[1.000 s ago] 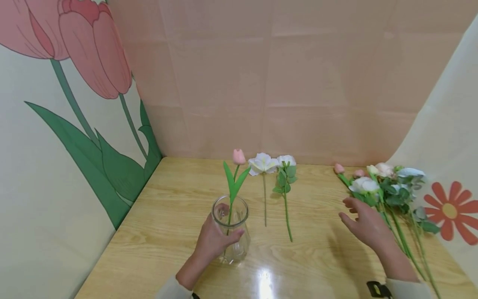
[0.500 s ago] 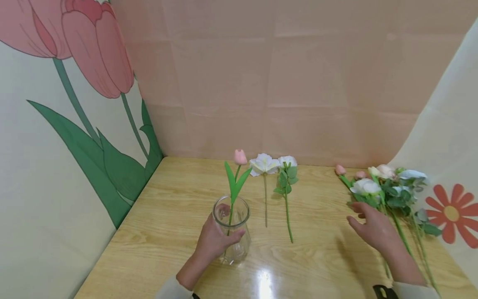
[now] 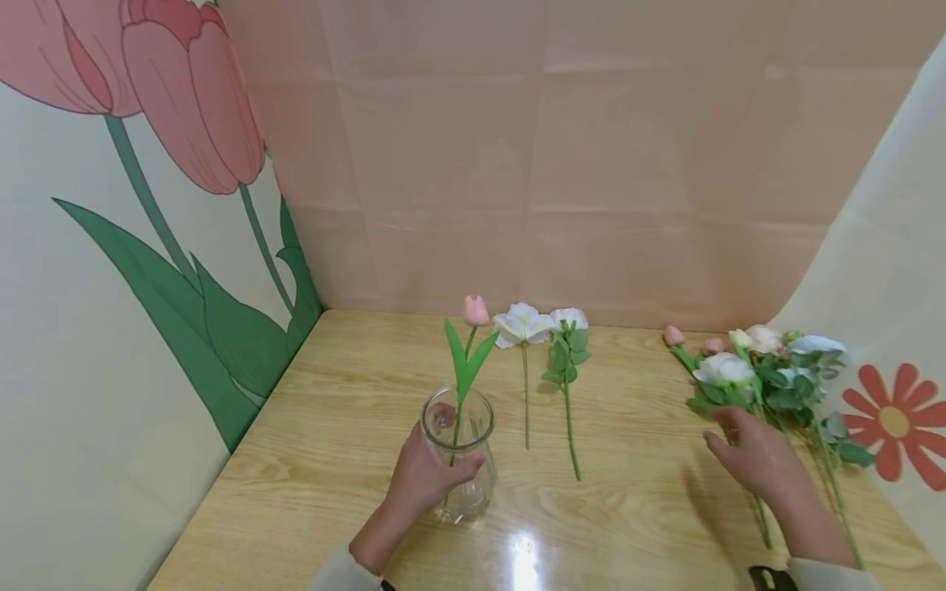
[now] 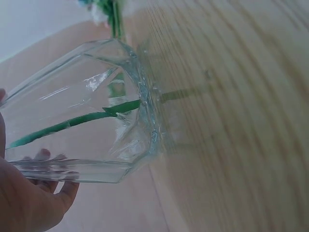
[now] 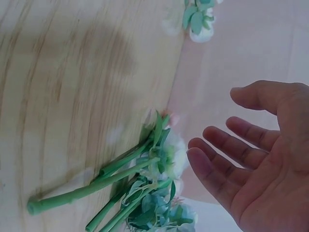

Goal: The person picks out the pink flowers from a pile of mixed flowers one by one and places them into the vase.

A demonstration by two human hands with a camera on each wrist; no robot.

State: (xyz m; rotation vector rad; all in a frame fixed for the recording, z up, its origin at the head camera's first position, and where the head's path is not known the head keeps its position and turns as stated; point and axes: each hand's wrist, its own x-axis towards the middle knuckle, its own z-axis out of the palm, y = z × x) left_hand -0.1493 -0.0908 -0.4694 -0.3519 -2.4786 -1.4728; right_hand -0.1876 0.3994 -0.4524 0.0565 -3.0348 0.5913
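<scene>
Your left grip is closed around a clear glass vase, thumb across the near side and fingers reaching round the far side, where they show through the glass. The vase stands on the counter, and the left wrist view shows its faceted base down against the wood. Inside it is a single pink tulip: the bloom and two long green leaves rise above the rim, and the stem runs down through the glass to near the bottom.

Your right grip is wide and holds nothing, with the thumb apart and the fingers loosely bent. It hovers above the counter by a heap of flowers on your right; the right wrist view shows a gap between your fingertips and the blooms. The heap mixes pink buds, white and pale blue blooms and leafy stems, the stem ends pointing towards you.

Between the vase and the heap, two white flowers lie side by side: an open bloom on a thin bare stem, and a rounder bloom with green leaves below its head. Behind the counter hangs a plain pinkish cloth.
</scene>
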